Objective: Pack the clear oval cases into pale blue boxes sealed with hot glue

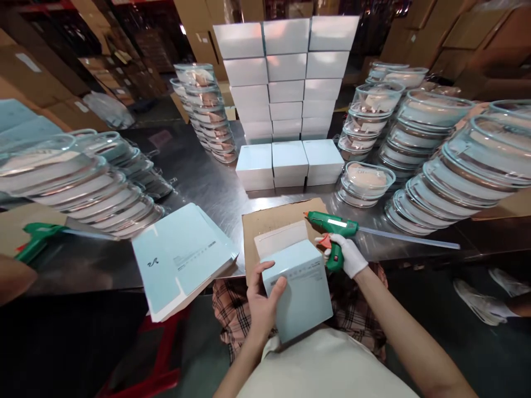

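My bare left hand [265, 298] grips a light blue box [305, 298], its thumb on the printed face and its fingers at the left side. A pale flap [282, 239] stands up at the far end of this box. In a white glove, my right hand [347, 255] is wrapped round the handle of a green glue gun [332, 224]. A long clear glue stick [410, 237] sticks out from the back of the gun. The gun's orange nozzle points left, above the flap. Beneath box and gun lies a brown cardboard sheet [254, 221].
A pile of flat blue cartons [178, 260] lies at the left on the metal table [199, 177]. Boxes [286, 105] are stacked at the back. Clear round containers stand in stacks at left [83, 188] and right [440, 182]. Another person's hand [16, 279] is beside a second glue gun [41, 237].
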A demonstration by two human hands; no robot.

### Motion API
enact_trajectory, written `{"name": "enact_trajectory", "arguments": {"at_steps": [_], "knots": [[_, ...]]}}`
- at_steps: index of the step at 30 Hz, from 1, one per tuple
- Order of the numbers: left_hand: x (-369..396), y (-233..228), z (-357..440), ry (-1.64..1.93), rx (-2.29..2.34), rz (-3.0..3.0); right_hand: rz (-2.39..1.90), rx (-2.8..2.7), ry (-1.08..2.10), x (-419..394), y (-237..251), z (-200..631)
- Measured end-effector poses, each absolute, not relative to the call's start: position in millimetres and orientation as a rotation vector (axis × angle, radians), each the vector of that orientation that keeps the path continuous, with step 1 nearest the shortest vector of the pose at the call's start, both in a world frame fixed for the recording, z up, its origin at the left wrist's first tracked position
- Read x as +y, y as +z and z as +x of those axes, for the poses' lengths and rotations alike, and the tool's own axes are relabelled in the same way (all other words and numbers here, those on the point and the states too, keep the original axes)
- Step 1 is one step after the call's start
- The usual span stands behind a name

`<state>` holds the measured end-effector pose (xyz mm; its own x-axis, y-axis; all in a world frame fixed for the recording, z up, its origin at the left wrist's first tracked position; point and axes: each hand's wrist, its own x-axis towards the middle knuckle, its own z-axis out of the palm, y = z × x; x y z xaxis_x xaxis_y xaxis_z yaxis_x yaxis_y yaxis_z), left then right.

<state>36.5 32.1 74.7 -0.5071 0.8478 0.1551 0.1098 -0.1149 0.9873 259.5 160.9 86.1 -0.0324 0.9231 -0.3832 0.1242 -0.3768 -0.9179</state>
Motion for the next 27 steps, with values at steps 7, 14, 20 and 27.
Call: {"name": "enact_trajectory", "arguments": {"at_steps": [7,14,20,27], "knots": [[34,86,27,1.679,1.555,1.053,-1.731,-1.230,1.378,165,117,287],[39,92,34,1.649,1.366,1.218,-1.199,-1.462,1.670,155,152,236],[41,81,33,1.733,1.291,0.964,-0.925,-1.717,1.612,154,148,250],[47,87,25,1.689,1.312,1.204,-0.690,-2.251,1.256,149,151,261]]}}
